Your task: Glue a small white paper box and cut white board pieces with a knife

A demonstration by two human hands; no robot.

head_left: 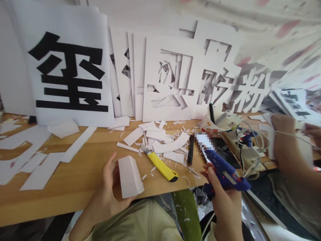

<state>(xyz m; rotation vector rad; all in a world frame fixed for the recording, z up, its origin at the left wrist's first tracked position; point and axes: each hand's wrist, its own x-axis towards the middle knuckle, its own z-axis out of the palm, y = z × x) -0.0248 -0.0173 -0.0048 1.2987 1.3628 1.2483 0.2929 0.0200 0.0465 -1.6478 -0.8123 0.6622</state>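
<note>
My left hand (108, 190) grips a white foam piece (129, 176), folded into a wedge shape, just above the near edge of the wooden table (82, 170). A blue hot glue gun (223, 169) is held in my right hand (225, 197), its nozzle pointing up and to the left, away from the foam piece. A yellow utility knife (160, 164) lies on the table between my two hands.
White boards with cut-out characters (173, 80) and one board with a black printed character (69, 72) lean at the back. Foam scraps (165, 142) and a black marker (191, 150) litter the table. Another person's hands (283, 134) work at the right, near a second glue gun (247, 138) and cables.
</note>
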